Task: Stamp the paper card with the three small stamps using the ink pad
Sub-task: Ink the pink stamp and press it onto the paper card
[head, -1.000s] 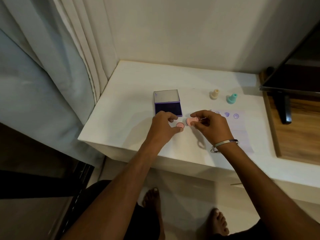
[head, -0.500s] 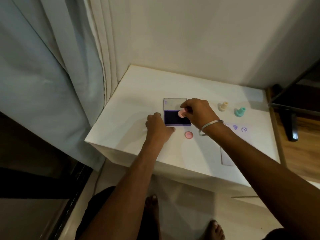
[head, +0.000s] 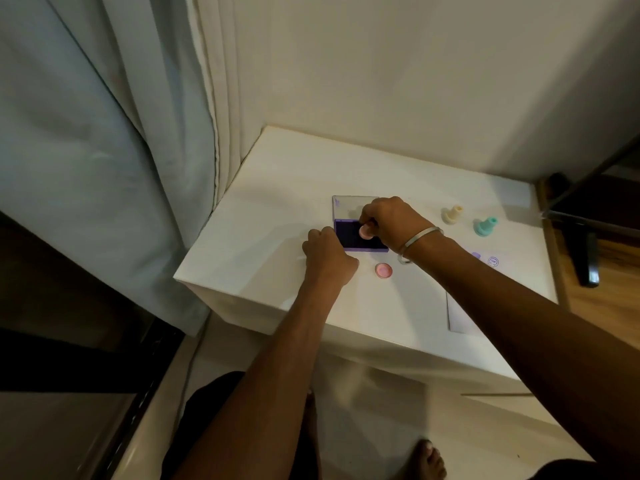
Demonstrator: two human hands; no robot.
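On the white worktop [head: 277,188], near its front left part, lies an open ink pad [head: 349,233], its dark purple pad facing up and its clear lid [head: 348,206] folded back flat toward the wall. The right hand [head: 394,221] reaches over the pad with its fingers [head: 369,216] curled round a small pink stamp [head: 364,231], which is held face down against the inked surface. A metal bangle [head: 420,239] circles that wrist. The left hand [head: 327,256] rests at the pad's left near corner, its fingers bent and touching the pad's edge; whether they actually grip the case cannot be told from this angle.

Just in front of the ink pad, between the two forearms, a round pink cap [head: 384,271] lies on the worktop with its hollow side up. Farther right and nearer the wall stand two more stamps, upright and apart from each other: a cream stamp [head: 452,214] and, to its right, a teal stamp [head: 485,226]. The paper card [head: 460,317] lies on the right part of the worktop, largely hidden beneath the right forearm; two purple prints [head: 493,261] show on its far end.

A pale curtain [head: 104,150] hangs to the left of the worktop, and a dark screen on a stand [head: 585,258] sits on a wooden surface at the right edge. Bare feet [head: 429,460] show on the floor below.
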